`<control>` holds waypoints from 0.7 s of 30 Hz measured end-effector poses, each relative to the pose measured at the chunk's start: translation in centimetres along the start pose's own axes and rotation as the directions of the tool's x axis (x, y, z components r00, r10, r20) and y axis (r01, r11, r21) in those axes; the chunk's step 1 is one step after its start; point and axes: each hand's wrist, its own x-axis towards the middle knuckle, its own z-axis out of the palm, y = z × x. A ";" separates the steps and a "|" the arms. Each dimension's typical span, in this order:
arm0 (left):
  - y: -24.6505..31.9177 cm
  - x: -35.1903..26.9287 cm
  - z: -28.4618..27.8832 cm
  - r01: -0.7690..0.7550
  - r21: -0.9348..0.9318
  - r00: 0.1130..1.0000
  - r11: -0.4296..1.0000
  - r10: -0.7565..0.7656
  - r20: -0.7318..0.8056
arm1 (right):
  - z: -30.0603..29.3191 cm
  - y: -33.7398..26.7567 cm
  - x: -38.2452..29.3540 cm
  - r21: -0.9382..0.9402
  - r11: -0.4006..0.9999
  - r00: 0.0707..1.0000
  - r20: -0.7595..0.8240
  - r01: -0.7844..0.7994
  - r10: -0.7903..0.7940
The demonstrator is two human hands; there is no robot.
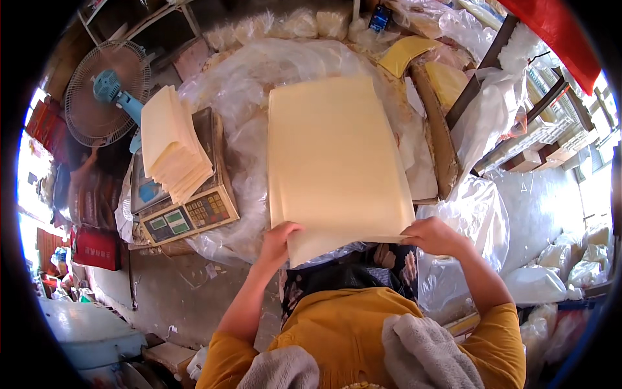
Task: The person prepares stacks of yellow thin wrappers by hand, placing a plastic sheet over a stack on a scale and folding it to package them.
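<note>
A large pale-cream sheet point(335, 155) lies before me on clear plastic film point(248, 160); whether it is one layer or several stacked is hard to tell. My left hand point(281, 243) pinches its near left edge, where a flap point(311, 250) of the sheet hangs towards my lap. At the near right corner, my right hand point(432, 236) grips the edge between thumb and fingers. Between the two hands the near edge looks lifted or folded. To the left, a stack of folded cream sheets point(175, 141) rests on a digital weighing scale point(194, 214).
A blue electric fan point(109, 90) stands behind the scale. Right of the sheet are a cardboard piece point(440, 146) and yellow sheets point(406, 53). A dark post point(481, 73) slants at the right, beside hanging plastic film point(486, 112). Filled clear bags point(291, 24) line the back.
</note>
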 end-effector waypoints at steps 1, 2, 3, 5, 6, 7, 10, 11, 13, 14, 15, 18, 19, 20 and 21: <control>0.1 -0.5 -0.4 0.140 -0.151 0.990 0.979 -0.143 -0.009 | -1.6 -0.3 -0.5 0.002 1.000 1.000 0.006 0.005 -0.005; -0.2 -0.7 -0.9 0.213 -0.222 0.971 0.952 -0.231 -0.062 | -3.2 -0.2 -0.8 0.423 0.904 0.995 -0.091 0.066 -0.030; -0.2 0.0 -0.9 0.212 -0.228 0.972 0.950 -0.229 -0.054 | -4.3 0.0 -1.1 0.756 0.639 0.982 -0.190 0.140 0.009; 0.3 2.4 -1.2 0.265 -0.279 0.920 0.923 -0.329 -0.215 | -3.5 2.2 0.7 0.841 0.493 0.904 -0.367 0.222 0.219; 0.5 3.8 -1.7 0.266 -0.271 0.917 0.925 -0.330 -0.223 | -4.4 2.9 2.8 0.641 0.751 0.869 -0.272 -0.157 0.414; 1.0 5.7 -2.2 0.348 -0.220 0.885 0.911 -0.397 -0.243 | -3.0 5.1 5.4 0.685 0.724 0.806 -0.380 -0.085 0.454; 2.1 9.6 -0.7 0.203 -0.056 0.861 0.978 -0.205 -0.465 | 0.4 12.2 13.3 0.606 0.785 0.624 -0.665 0.128 0.412; 1.0 10.3 0.0 0.023 0.095 0.781 0.995 0.041 -0.623 | -0.3 11.3 14.3 0.603 0.786 0.624 -0.669 0.137 0.404; -0.3 9.8 0.9 0.009 0.283 0.838 0.959 0.148 -0.525 | -2.0 8.1 16.0 0.433 0.889 0.539 -0.719 -0.146 0.439; 0.4 9.6 1.6 -0.003 0.427 0.954 0.904 0.131 -0.269 | -2.3 8.0 16.2 0.435 0.889 0.535 -0.723 -0.141 0.438; 0.9 9.3 2.3 -0.057 0.551 0.998 0.832 0.065 0.004 | -2.4 8.0 16.3 0.452 0.875 0.532 -0.705 -0.173 0.469; -0.3 7.8 4.2 -0.077 0.591 0.996 0.803 0.034 0.083 | -2.5 6.9 15.8 0.420 0.861 0.526 -0.682 -0.288 0.509; -0.4 7.8 4.3 -0.075 0.588 0.996 0.805 0.032 0.082 | -2.5 6.0 15.7 0.367 0.858 0.527 -0.679 -0.360 0.512; -0.6 7.7 4.3 -0.069 0.576 0.995 0.814 0.017 0.095 | -2.3 4.9 15.4 0.364 0.858 0.530 -0.677 -0.362 0.511; -0.8 7.4 4.2 -0.059 0.564 0.994 0.823 -0.002 0.107 | -1.8 3.6 15.0 0.182 0.931 0.512 -0.793 -0.317 0.330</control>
